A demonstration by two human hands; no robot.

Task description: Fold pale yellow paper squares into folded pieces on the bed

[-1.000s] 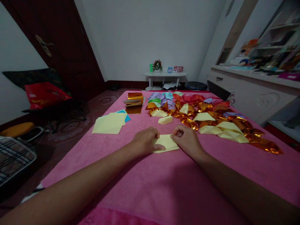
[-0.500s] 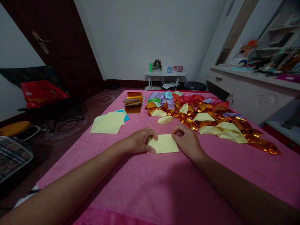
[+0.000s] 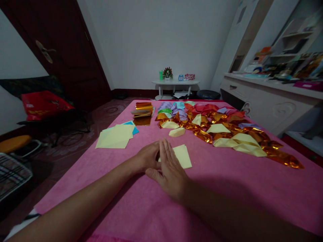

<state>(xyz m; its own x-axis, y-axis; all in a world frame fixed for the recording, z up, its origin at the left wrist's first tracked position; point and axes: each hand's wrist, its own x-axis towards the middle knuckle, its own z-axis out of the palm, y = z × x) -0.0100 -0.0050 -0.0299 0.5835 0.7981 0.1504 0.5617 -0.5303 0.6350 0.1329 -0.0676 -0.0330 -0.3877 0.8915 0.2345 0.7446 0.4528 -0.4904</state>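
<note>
A folded pale yellow paper (image 3: 183, 156) lies on the pink tablecloth (image 3: 227, 188) in front of me. My right hand (image 3: 168, 168) lies flat across the paper's left part, fingers stretched out and pressed down. My left hand (image 3: 147, 157) sits right beside it at the paper's left edge, fingers curled and touching the paper; what its fingertips do is hidden behind the right hand.
A stack of yellow and blue sheets (image 3: 116, 136) lies to the left. Shiny foil sheets (image 3: 143, 110) are piled further back. Several folded gold, yellow, red and purple paper pieces (image 3: 227, 129) spread across the right half. A white cabinet (image 3: 267, 101) stands on the right.
My right hand left the paper's right edge, opened flat and swept left over the paper, beside the left hand. The left hand stayed at the left edge.
</note>
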